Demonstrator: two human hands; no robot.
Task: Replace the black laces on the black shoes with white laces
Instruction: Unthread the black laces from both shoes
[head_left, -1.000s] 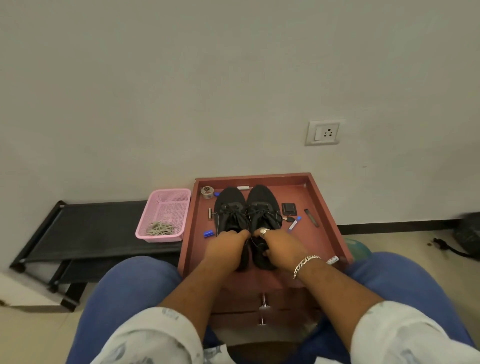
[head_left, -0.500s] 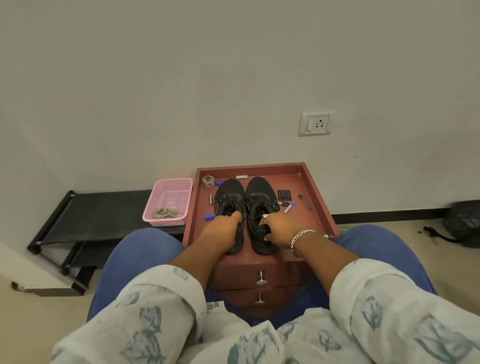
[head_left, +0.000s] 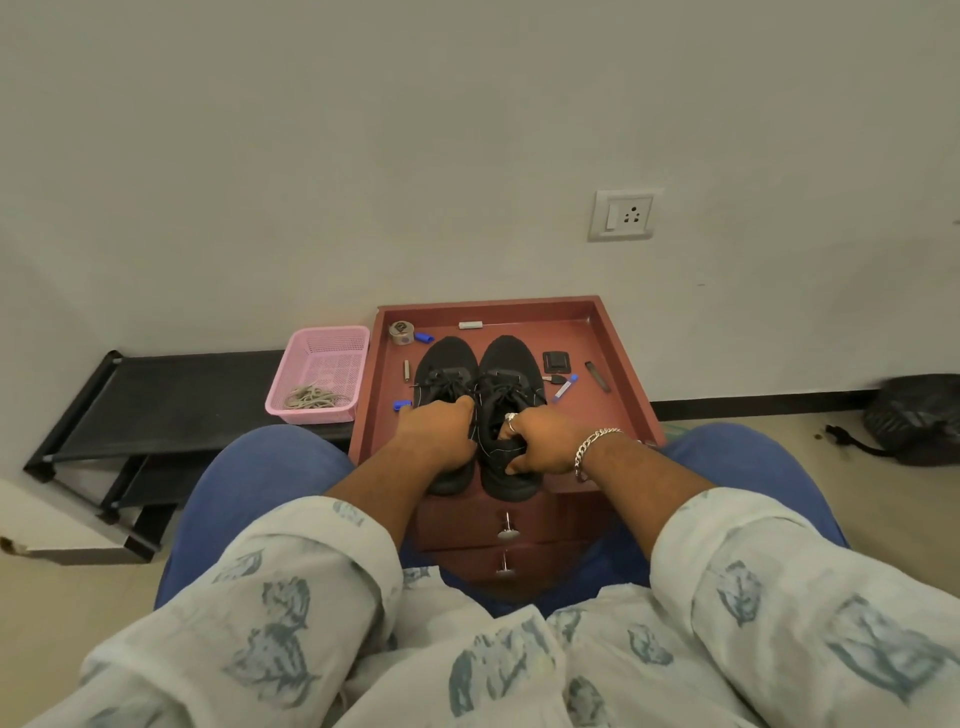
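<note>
On top of a small reddish-brown drawer unit (head_left: 618, 364) with a raised rim, two black shoes sit side by side, toes toward the wall, both with their black laces (head_left: 449, 387) in. The person's left hand (head_left: 439, 434) curls over the collar of the left shoe (head_left: 448, 358), and the right hand (head_left: 540, 441), wearing a ring and a chain bracelet, grips the heel opening of the right shoe (head_left: 511, 356). Pale laces (head_left: 314, 399), likely the white replacements, lie bunched in a pink basket (head_left: 332, 345) just left of the unit, on a black rack (head_left: 171, 395). The job seems barely begun. To do this step well, one hand should probably steady a single shoe while the other loosens the knot, then draws the lace out eyelet by eyelet from the top, avoiding yanks that could tighten it. Small items scattered beside the shoes, including blue caps (head_left: 402, 404), could be knocked.
</note>
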